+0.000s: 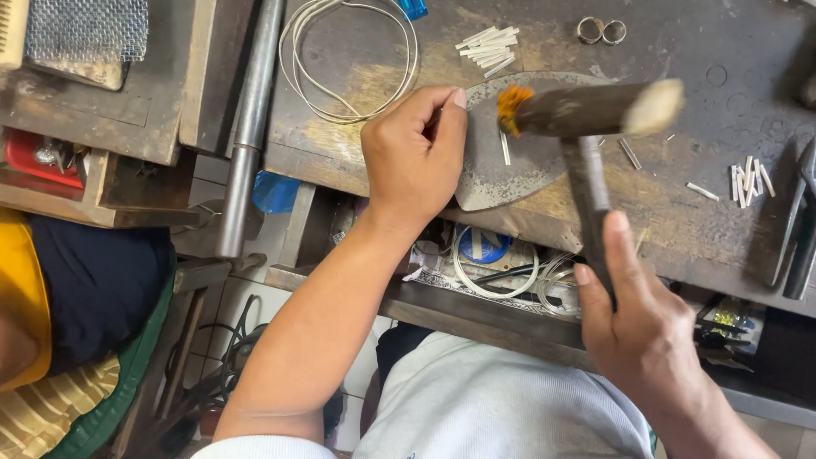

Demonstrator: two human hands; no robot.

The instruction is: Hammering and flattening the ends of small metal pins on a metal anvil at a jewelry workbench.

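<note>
Your left hand (416, 144) pinches a short metal strip (505, 149) flat on the steel block (493, 183) mid-worktop, while your right hand (633, 319) grips the mallet (591, 110) poised directly above it.

The right hand (646, 327) grips the dark handle of a wooden mallet (595, 109), whose head hangs over a flat metal plate (501, 170) near the table's (697, 221) near edge. The left hand (416, 153), fingers curled, rests on the plate's left edge beside a short metal strip (505, 148). More strips (486, 47) lie toward the far edge, beside a white wire coil (340, 59) and two rings (601, 31).
</note>
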